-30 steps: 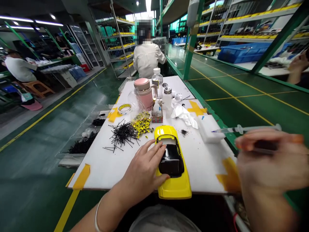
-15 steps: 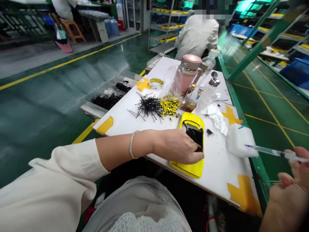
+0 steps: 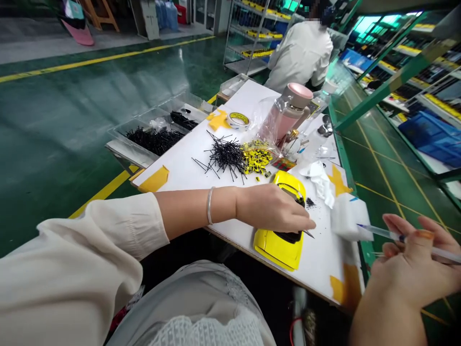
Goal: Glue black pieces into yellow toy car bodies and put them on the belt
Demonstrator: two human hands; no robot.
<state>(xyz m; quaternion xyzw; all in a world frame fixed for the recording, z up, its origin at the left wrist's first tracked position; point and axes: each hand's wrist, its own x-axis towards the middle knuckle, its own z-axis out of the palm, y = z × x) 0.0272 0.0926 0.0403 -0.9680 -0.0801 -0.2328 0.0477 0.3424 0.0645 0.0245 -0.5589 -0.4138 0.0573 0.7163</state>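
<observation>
A yellow toy car body (image 3: 279, 242) with a black roof lies on the white work board (image 3: 190, 166). My left hand (image 3: 272, 209) rests over the car's black part, fingers pinched on a thin dark pin whose tip sticks out to the right. My right hand (image 3: 414, 262) hovers off the board's right edge and grips a clear syringe (image 3: 382, 233), its blue tip pointing left over a white foam block (image 3: 347, 218).
On the board lie a pile of black pins (image 3: 225, 156), small yellow parts (image 3: 255, 159), a tape roll (image 3: 238, 120), a pink bottle (image 3: 290, 115) and a white cloth (image 3: 320, 182). Clear trays of black pins (image 3: 154, 139) sit at the left. A person in white (image 3: 302, 55) sits beyond.
The view has swung left and down. My left hand slid from the car's side onto its black roof and now pinches a pin. My right hand with the syringe stays at the right.
</observation>
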